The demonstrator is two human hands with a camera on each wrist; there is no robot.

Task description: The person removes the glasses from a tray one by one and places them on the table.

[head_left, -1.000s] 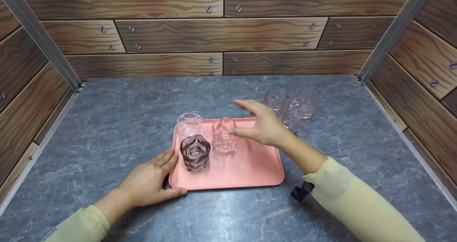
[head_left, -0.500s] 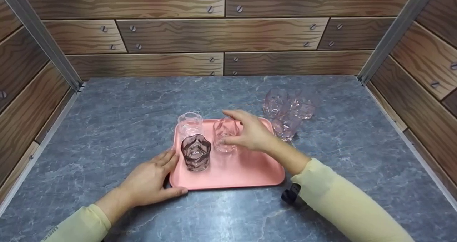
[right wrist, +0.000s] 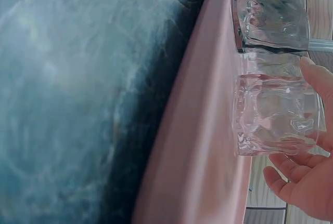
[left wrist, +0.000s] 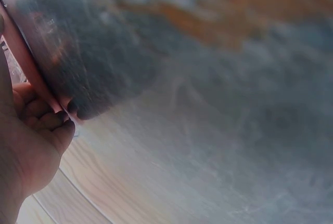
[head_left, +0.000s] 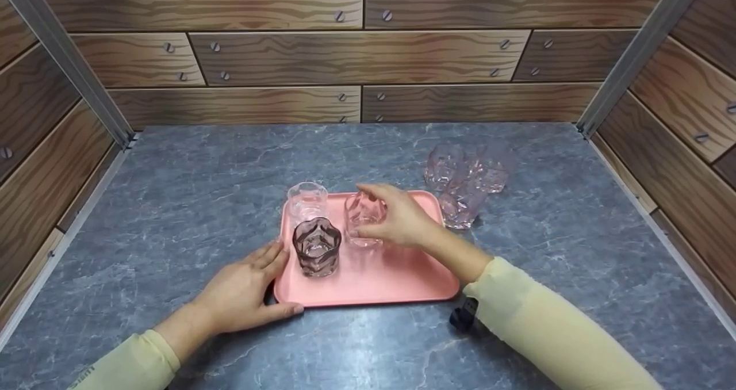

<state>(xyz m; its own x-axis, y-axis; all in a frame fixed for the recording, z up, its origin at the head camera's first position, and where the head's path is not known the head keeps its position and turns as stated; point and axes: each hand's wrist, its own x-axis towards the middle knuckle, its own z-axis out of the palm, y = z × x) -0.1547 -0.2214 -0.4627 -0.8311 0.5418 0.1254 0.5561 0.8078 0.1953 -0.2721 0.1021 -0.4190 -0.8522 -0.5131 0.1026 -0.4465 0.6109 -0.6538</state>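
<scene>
The right hand (head_left: 402, 216) curls round a clear glass (head_left: 357, 213), the left hand (head_left: 241, 289), fingers extended, touching the tray (head_left: 374, 280).

Looks like glossy glass on the clear cup (right wrist: 276, 114), smooth plastic on the tray (head_left: 391, 279). Gleams marble-like on the bench (head_left: 178, 206).

The person wears long sleeves of pale yellow-green fabric. Left sleeve (head_left: 129, 364): thin, slightly creased material, ending above the wrist in a gathered cuff (head_left: 164, 350) with a visible band. Dark marking (head_left: 86, 374) printed on the forearm section; this appears to be lettering, too small to read. Right sleeve (head_left: 558, 321): same colour, smooth along the forearm, bunched and uneven at its end. Compact black attachment (head_left: 463, 314), angular, located at the underside of this sleeve end. Left hand (head_left: 244, 286) and right hand (head_left: 402, 217): bare.
</scene>
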